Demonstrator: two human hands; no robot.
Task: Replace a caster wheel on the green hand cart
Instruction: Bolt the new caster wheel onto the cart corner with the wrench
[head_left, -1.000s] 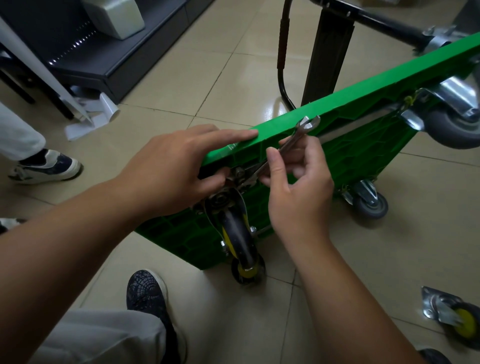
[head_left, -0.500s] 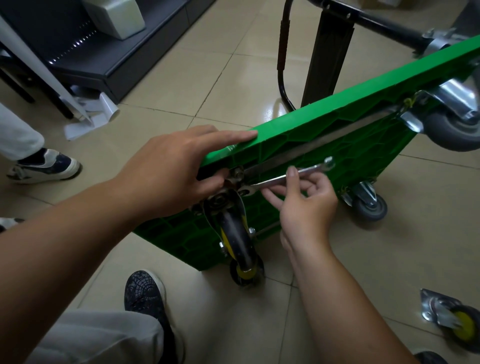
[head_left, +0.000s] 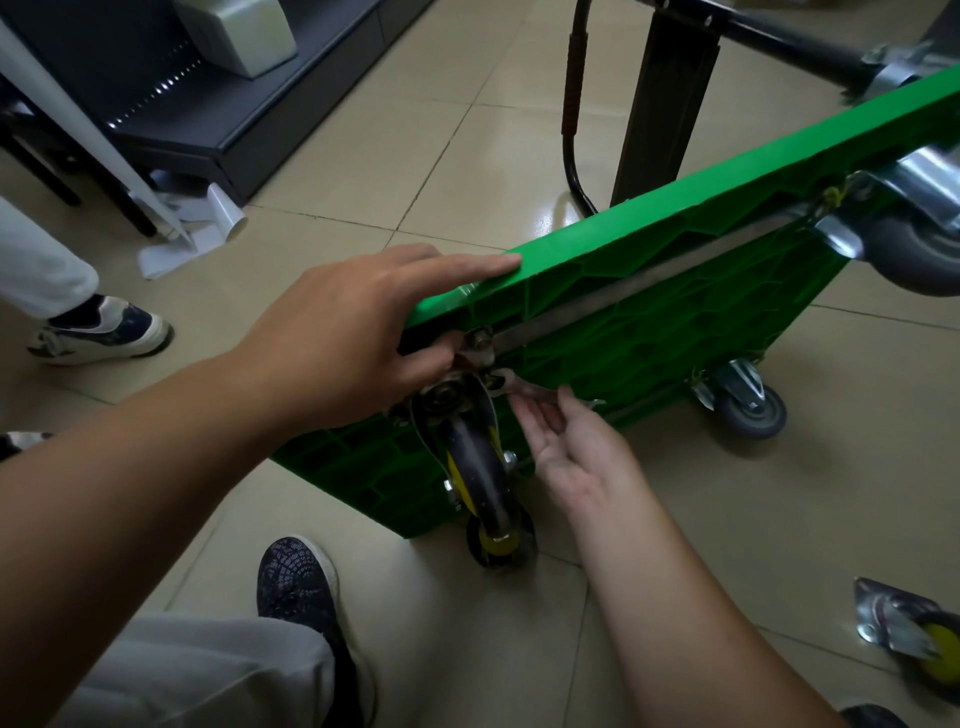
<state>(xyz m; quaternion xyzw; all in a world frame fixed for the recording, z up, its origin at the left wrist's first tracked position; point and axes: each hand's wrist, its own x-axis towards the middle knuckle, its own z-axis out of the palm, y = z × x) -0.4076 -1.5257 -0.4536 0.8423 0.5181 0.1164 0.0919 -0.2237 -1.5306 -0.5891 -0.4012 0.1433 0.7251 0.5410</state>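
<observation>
The green hand cart (head_left: 675, 291) stands tipped on its long edge, underside facing me. At its near corner a black caster wheel (head_left: 478, 467) with a yellow hub touches the floor. My left hand (head_left: 353, 332) holds the cart's top edge, fingers flat along the top and thumb tucked under by the caster's mounting plate. A silver wrench (head_left: 524, 388) has its jaw at a nut on that plate. My right hand (head_left: 571, 447), palm up below it, holds the wrench handle in its fingertips. A loose caster (head_left: 909, 634) with a yellow hub lies on the floor at the lower right.
Two grey casters (head_left: 753, 410) (head_left: 919, 244) remain on the cart's far side. A black post (head_left: 660, 104) and the cart's handle tube stand behind it. My shoe (head_left: 296, 582) is near the wheel. Another person's shoe (head_left: 98, 327) and a dark shelf unit (head_left: 208, 104) are at left.
The wrench handle has swung down from pointing up past the cart's edge to lying low and to the right. My right hand dropped with it; the left hand stayed put.
</observation>
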